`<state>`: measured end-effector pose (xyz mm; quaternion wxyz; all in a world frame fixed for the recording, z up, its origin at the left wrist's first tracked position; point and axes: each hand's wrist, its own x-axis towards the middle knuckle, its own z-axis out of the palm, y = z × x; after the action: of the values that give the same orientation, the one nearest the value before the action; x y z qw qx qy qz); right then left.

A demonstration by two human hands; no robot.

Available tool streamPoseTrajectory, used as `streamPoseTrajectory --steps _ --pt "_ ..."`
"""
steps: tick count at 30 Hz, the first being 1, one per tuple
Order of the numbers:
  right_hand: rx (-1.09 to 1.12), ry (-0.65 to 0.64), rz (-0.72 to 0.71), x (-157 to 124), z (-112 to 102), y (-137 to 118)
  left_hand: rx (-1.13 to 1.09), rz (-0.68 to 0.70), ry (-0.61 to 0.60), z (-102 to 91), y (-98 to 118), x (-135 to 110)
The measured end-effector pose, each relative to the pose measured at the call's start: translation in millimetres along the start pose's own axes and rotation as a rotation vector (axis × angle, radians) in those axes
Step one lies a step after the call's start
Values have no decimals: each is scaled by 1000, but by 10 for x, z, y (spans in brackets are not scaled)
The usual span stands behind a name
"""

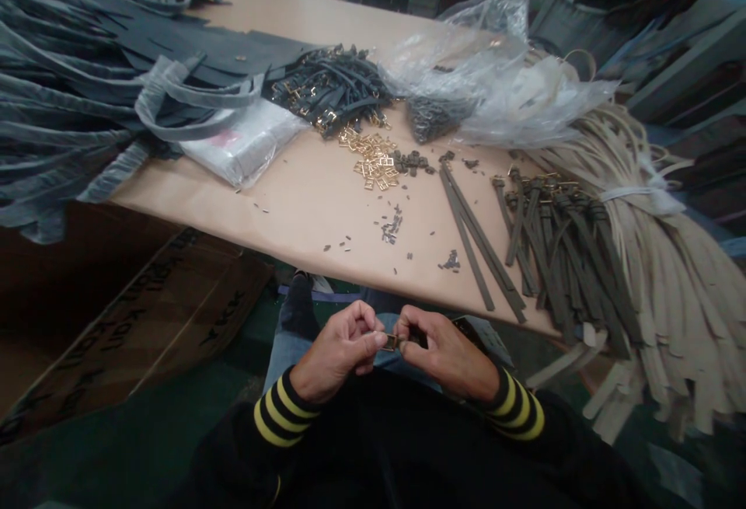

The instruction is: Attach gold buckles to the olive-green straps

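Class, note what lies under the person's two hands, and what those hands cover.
Under the left hand and right hand are blue jeans. A small metal buckle shows between the hands, which cover the rest of it.

Light: dim, diffuse | shadows: soft, under hands (338, 350) | glare: plastic bag (495, 81) | edges: stretched, blurred

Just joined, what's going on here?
A seated person pinches a small metal buckle between the fingers of the left hand and the right hand, above their lap. On the table ahead lie loose gold buckles, olive straps and a heap of dark straps with buckles on them.
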<state>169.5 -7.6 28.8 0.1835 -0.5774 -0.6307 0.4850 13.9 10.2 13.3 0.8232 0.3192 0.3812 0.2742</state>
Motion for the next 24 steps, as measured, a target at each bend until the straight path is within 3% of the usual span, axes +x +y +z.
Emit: streamPoseTrajectory --steps 4,7,10,14,19,21,24 --pt "-102 65 -59 17 48 -43 185 30 28 -37 -7 52" --pt "-301 142 -139 28 56 -88 366 61 19 -72 25 103" --pt "-530 99 -195 41 -2 -168 476 122 42 -73 60 151" --pt "-667 -20 -192 121 -184 -295 379 161 66 -58 49 256" --pt "-531 -47 -287 473 -557 -307 209 62 66 -145 -22 469" --pt "-481 32 -271 720 -776 -245 176 72 116 -198 -50 554" --pt "-582 318 -121 1178 -1148 -106 127 83 193 -268 -91 657"
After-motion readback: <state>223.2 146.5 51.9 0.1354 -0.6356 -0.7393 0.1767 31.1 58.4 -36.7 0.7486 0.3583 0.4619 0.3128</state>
